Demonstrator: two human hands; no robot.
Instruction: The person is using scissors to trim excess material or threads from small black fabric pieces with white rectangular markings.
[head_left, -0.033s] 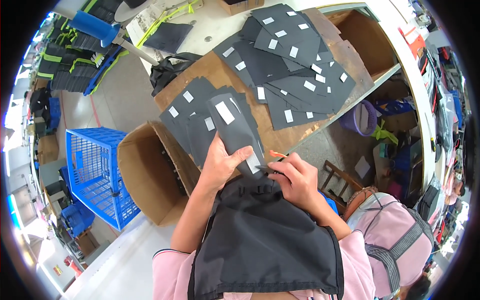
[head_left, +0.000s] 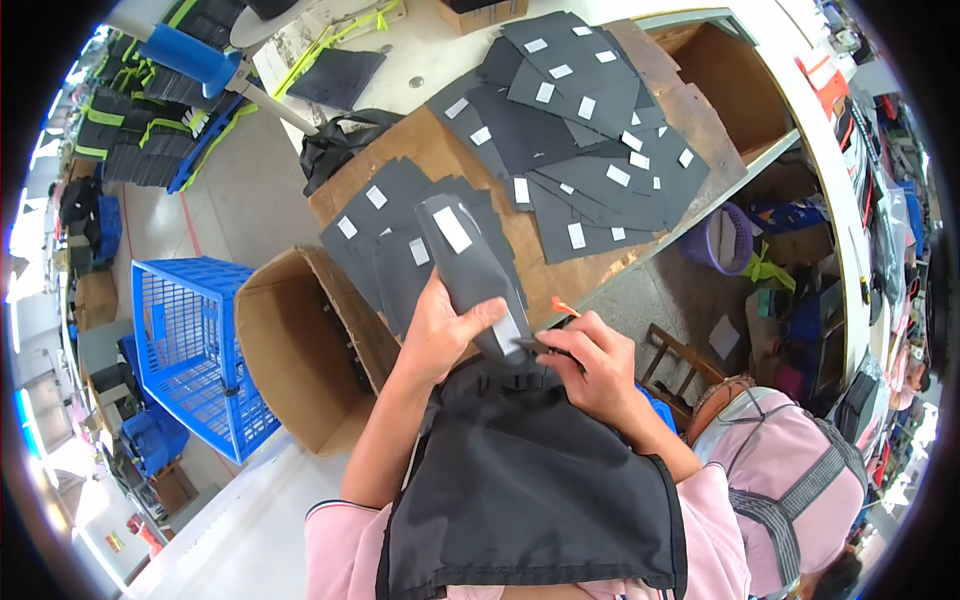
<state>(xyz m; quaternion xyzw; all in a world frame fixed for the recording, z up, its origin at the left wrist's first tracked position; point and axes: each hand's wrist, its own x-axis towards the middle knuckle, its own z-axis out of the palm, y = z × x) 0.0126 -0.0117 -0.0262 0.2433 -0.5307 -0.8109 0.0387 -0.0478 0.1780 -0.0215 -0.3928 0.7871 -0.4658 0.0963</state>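
My left hand (head_left: 442, 325) grips a curved dark grey fabric panel (head_left: 470, 262), its thumb pressed over the front. Two white patches show on the panel: an upper patch (head_left: 452, 229) and a lower patch (head_left: 507, 330) beside the thumb. Between the fingers of my right hand (head_left: 597, 365) is a small dark pointed tool (head_left: 532, 345) with an orange end (head_left: 565, 307). Its tip meets the lower patch's near edge; whether it touches the patch or only overlaps it, I cannot tell. Behind the held panel lies a pile of similar grey panels (head_left: 375, 255).
Many patched grey panels (head_left: 590, 110) overlap on the brown board (head_left: 430, 140). A cardboard box (head_left: 280, 370) and a blue plastic crate (head_left: 190, 300) stand to the left. At the right are a purple basket (head_left: 722, 240) and a person in a pink top (head_left: 800, 470).
The tool's orange end has tilted slightly to the right as my right hand shifts a little. My left hand keeps the panel in nearly the same place.
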